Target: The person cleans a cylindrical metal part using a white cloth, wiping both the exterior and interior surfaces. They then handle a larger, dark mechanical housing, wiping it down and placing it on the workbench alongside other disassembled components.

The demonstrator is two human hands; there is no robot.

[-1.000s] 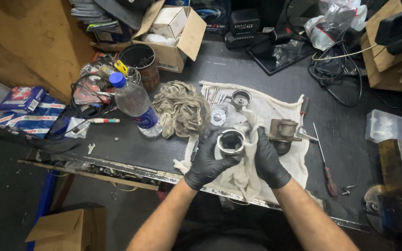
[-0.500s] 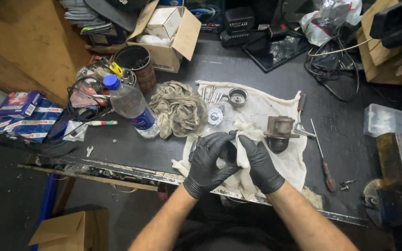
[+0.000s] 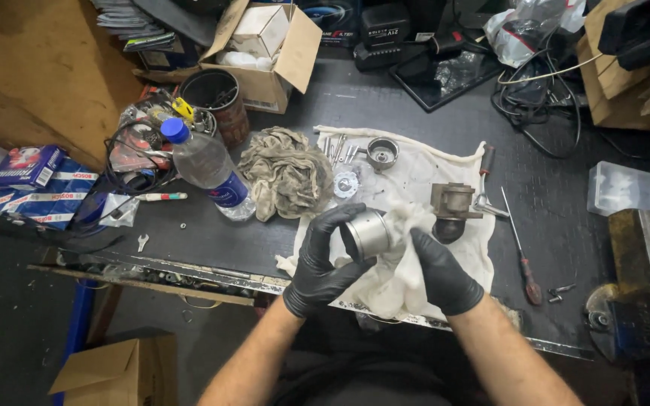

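My left hand (image 3: 323, 259) clamps the cylinder (image 3: 370, 231) above the bench edge; right hand (image 3: 439, 269) pinches the cloth (image 3: 404, 259) against it. Best: hold firm, rotate cylinder, wipe evenly.

- We note black gloves on the left hand (image 3: 323, 263) and the right hand (image 3: 441, 272).
- We record a silver-grey metal cylinder (image 3: 368, 231).
- White cloth (image 3: 415, 180), stained grey.
- Clear bottle (image 3: 203, 168), blue cap.
- Dark grey surface (image 3: 566, 225).

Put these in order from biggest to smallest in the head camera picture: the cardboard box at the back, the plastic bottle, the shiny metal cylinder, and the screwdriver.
1. Cardboard box
2. Plastic bottle
3. Screwdriver: long but very thin, so unsure against the cylinder
4. Metal cylinder, held in the left hand, nearer the camera
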